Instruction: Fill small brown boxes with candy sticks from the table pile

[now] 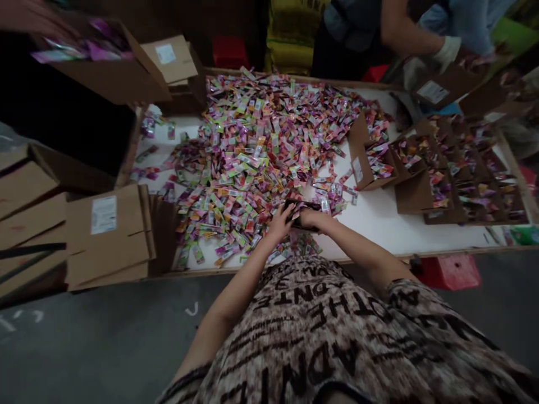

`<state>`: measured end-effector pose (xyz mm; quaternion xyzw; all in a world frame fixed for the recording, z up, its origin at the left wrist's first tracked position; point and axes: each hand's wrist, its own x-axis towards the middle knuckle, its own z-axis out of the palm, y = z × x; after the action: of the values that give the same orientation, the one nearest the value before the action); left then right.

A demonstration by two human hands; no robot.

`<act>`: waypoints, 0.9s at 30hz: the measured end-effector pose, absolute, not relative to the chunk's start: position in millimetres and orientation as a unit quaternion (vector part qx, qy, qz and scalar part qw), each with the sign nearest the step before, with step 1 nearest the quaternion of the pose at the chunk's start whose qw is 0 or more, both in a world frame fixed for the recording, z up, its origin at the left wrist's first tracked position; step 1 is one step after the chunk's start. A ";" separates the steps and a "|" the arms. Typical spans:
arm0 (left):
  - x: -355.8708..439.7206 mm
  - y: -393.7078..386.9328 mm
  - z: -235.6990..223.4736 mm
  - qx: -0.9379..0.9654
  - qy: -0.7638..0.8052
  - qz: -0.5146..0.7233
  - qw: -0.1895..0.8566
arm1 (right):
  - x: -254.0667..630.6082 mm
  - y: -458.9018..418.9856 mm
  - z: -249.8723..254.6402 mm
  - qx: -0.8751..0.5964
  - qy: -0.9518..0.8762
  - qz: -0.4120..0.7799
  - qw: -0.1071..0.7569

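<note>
A big heap of small colourful packets covers the white table. Both my hands meet at the near edge of the heap. My left hand and my right hand are closed around a small dark box that holds a few packets. My forearms reach out from my patterned dress toward it.
Flat brown cartons lie stacked at the left. Open cartons filled with packets stand at the right. Another person in a white glove handles a carton at the far right. Someone's hand tips a carton at top left. A red stool sits under the table edge.
</note>
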<state>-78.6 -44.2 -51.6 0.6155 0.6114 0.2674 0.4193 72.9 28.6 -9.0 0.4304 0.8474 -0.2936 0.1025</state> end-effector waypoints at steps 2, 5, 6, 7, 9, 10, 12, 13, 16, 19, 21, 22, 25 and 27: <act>-77.3 -42.8 -55.5 0.614 0.626 0.256 0.406 | 82.3 31.0 9.2 0.404 0.851 -0.300 0.150; -77.4 -38.3 -60.2 0.599 0.634 0.268 0.409 | 104.9 30.2 42.0 0.362 0.870 -0.300 0.149; -77.5 -37.5 -61.8 0.594 0.633 0.276 0.413 | 114.9 29.8 50.4 0.357 0.873 -0.314 0.113; -77.6 -37.6 -63.4 0.589 0.631 0.282 0.419 | 126.7 30.0 55.8 0.359 0.866 -0.343 0.060; -78.3 -40.9 -65.5 0.576 0.633 0.290 0.429 | 157.0 34.9 55.4 0.390 0.808 -0.435 -0.072; -78.9 -44.3 -65.9 0.569 0.636 0.292 0.433 | 175.1 40.3 49.0 0.425 0.756 -0.479 -0.137; -80.8 -54.8 -64.7 0.554 0.644 0.299 0.435 | 213.7 57.7 25.1 0.541 0.629 -0.510 -0.228; -82.1 -61.6 -63.3 0.546 0.650 0.304 0.433 | 231.8 69.4 8.7 0.614 0.568 -0.491 -0.242; -85.7 -85.5 -58.3 0.509 0.682 0.306 0.426 | 268.7 112.9 -47.1 0.815 0.406 -0.383 -0.157; -85.8 -106.3 -57.0 0.470 0.725 0.288 0.414 | 273.1 162.0 -95.0 0.891 0.304 -0.333 -0.055; -83.0 -113.0 -58.3 0.454 0.745 0.281 0.399 | 263.7 190.3 -117.7 0.898 0.277 -0.342 -0.020; -81.1 -113.7 -59.1 0.450 0.752 0.279 0.392 | 257.3 201.4 -126.5 0.899 0.270 -0.345 0.000; -75.8 -109.6 -60.8 0.448 0.766 0.272 0.373 | 234.9 221.5 -145.3 0.876 0.334 -0.344 0.039; -73.8 -106.6 -62.1 0.458 0.768 0.264 0.362 | 217.1 226.7 -152.6 0.842 0.412 -0.347 0.039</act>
<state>-73.8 -106.6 -62.1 0.4584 0.7677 0.2637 0.3618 217.1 226.7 -152.6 0.8417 0.4116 -0.3472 0.0393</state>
